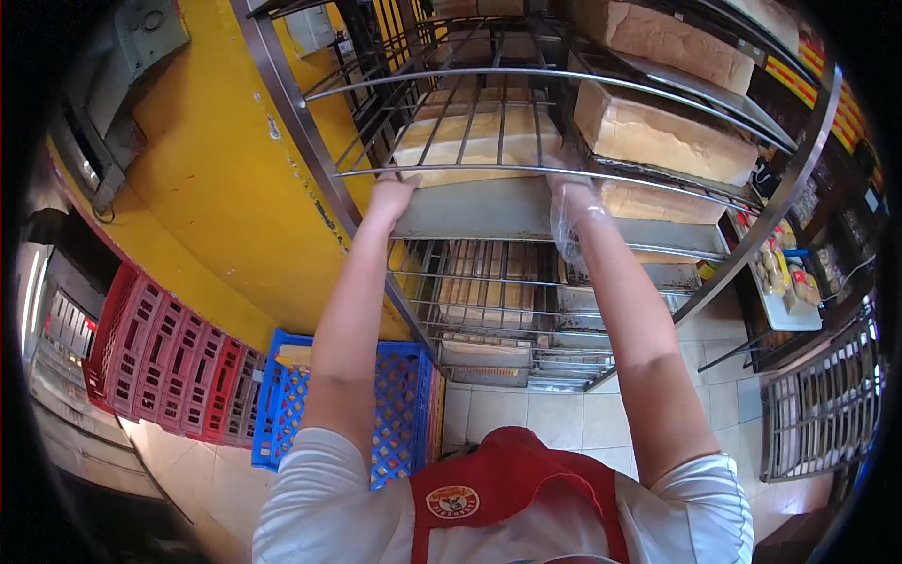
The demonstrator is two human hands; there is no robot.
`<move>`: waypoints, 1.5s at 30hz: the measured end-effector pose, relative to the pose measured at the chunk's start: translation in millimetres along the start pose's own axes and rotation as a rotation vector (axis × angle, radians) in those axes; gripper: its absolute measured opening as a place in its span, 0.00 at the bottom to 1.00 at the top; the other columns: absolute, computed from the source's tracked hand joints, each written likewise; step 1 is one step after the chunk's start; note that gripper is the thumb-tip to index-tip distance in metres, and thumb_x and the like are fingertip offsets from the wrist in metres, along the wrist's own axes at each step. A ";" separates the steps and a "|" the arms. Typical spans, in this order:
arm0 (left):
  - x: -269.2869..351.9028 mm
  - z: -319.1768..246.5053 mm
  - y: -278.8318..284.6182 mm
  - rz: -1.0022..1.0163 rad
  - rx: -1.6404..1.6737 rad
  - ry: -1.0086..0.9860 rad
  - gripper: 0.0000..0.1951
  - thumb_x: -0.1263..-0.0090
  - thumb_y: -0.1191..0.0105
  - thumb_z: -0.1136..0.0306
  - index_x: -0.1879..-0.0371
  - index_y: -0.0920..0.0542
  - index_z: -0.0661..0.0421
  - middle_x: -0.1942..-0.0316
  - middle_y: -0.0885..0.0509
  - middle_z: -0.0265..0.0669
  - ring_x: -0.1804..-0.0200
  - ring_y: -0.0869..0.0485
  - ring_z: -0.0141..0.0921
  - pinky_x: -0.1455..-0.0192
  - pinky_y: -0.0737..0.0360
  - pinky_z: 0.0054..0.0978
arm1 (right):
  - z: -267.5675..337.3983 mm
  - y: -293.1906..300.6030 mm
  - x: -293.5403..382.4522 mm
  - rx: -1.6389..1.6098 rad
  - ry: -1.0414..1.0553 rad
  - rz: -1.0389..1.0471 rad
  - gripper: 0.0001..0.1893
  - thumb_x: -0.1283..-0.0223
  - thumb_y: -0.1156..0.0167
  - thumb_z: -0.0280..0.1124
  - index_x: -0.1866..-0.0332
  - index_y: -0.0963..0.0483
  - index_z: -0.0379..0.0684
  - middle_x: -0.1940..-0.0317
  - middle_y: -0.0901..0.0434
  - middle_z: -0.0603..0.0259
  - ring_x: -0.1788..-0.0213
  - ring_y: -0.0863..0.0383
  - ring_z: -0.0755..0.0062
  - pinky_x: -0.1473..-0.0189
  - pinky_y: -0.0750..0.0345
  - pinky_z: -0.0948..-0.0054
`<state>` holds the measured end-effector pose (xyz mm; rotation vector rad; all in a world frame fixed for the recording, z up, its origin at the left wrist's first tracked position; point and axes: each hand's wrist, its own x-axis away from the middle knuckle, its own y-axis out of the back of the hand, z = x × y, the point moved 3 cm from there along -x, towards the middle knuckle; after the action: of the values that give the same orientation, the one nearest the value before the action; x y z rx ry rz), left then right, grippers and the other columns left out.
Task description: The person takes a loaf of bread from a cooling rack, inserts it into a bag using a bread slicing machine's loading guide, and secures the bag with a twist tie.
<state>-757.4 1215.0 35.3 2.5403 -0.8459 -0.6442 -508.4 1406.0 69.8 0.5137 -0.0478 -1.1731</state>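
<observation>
A metal rack [789, 183] with wire shelves stands before me, carrying metal trays with large pale blocks that look like bread or cake. My left hand [397, 185] is at the left end of a grey metal tray [476, 209], its thumb at the front edge and its fingers partly hidden behind the bars. At the tray's right end is my right hand [572, 185], in a clear plastic glove or bag; its fingers are blurred behind a bar. A pale yellow block [486, 137] lies in the tray between both hands. Another tray with a block [669, 137] is to the right.
A blue plastic crate [405, 416] stands below the rack's left side. Stacked red and pink crates [176, 352] lean along the yellow wall [225, 211]. On the right are a table [800, 317] with bagged rolls and a metal grille [821, 409].
</observation>
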 end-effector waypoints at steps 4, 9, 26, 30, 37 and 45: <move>20.8 -17.7 -6.6 -0.123 -0.028 0.000 0.23 0.39 0.41 0.68 0.45 0.28 0.63 0.53 0.17 0.46 0.51 0.17 0.38 0.48 0.25 0.31 | 5.9 14.3 10.2 -0.307 -0.077 0.042 0.34 0.45 0.37 0.43 0.36 0.34 0.34 0.37 0.31 0.43 0.34 0.33 0.51 0.33 0.38 0.63; 88.5 -44.3 6.3 -0.220 -0.113 -0.087 0.21 0.38 0.42 0.68 0.48 0.30 0.64 0.53 0.18 0.52 0.50 0.18 0.44 0.46 0.25 0.34 | -6.2 39.0 46.0 -0.354 -0.032 0.187 0.36 0.45 0.37 0.46 0.35 0.34 0.34 0.41 0.27 0.45 0.36 0.31 0.53 0.34 0.38 0.62; 76.0 -45.8 33.6 0.096 0.174 -0.329 0.15 0.38 0.51 0.76 0.51 0.22 0.64 0.53 0.16 0.48 0.48 0.19 0.41 0.44 0.25 0.35 | 8.6 15.9 93.7 0.140 0.269 0.138 0.31 0.33 0.50 0.48 0.32 0.39 0.37 0.34 0.35 0.50 0.34 0.35 0.54 0.32 0.41 0.60; 237.2 -66.9 63.7 -0.223 -0.290 -0.270 0.31 0.38 0.46 0.63 0.37 0.34 0.67 0.34 0.36 0.59 0.36 0.32 0.56 0.34 0.34 0.48 | 58.5 3.2 239.3 -0.436 0.411 -0.011 0.25 0.32 0.46 0.36 0.34 0.36 0.36 0.34 0.34 0.52 0.33 0.35 0.63 0.31 0.39 0.63; 449.2 -0.3 84.0 -0.157 0.067 0.131 0.34 0.37 0.38 0.58 0.36 0.34 0.63 0.39 0.29 0.55 0.35 0.31 0.48 0.35 0.33 0.40 | 105.4 -130.1 403.1 -0.781 0.765 0.892 0.14 0.30 0.53 0.26 0.46 0.27 0.29 0.43 0.25 0.48 0.40 0.27 0.59 0.35 0.33 0.63; 599.4 -23.1 156.4 -0.357 -0.186 0.334 0.16 0.32 0.47 0.61 0.50 0.23 0.57 0.60 0.17 0.48 0.60 0.18 0.46 0.55 0.23 0.41 | 196.4 -165.3 591.6 -1.220 0.781 1.431 0.11 0.36 0.46 0.24 0.52 0.23 0.32 0.42 0.26 0.46 0.38 0.28 0.55 0.34 0.33 0.60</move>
<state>-389.3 723.4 -49.0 2.5432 -0.2100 -0.3592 -473.6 762.6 41.9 -0.2452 0.8044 0.5406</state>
